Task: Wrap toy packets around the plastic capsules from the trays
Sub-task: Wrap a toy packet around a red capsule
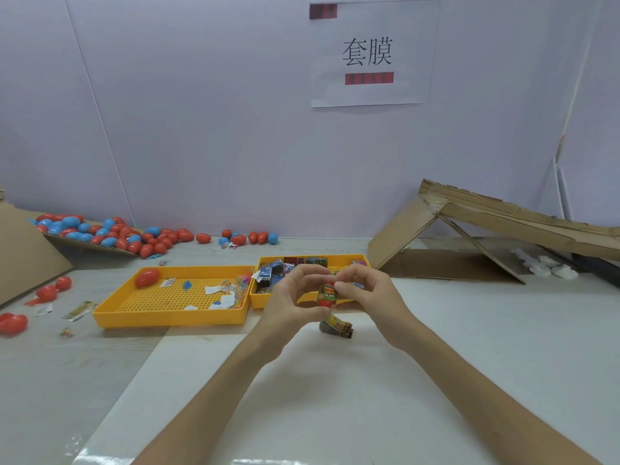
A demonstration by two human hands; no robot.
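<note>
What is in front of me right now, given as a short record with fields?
hands: left hand and right hand pinch one red capsule
wrap: printed packet around that capsule
left tray: lone capsule, paper scraps
right tray: loose packets
back left: capsule pile, red and blue
below hands: spare packets on the table

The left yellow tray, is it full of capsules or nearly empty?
Nearly empty: the left yellow tray holds one red capsule in its far left corner, plus a few paper scraps.
</note>
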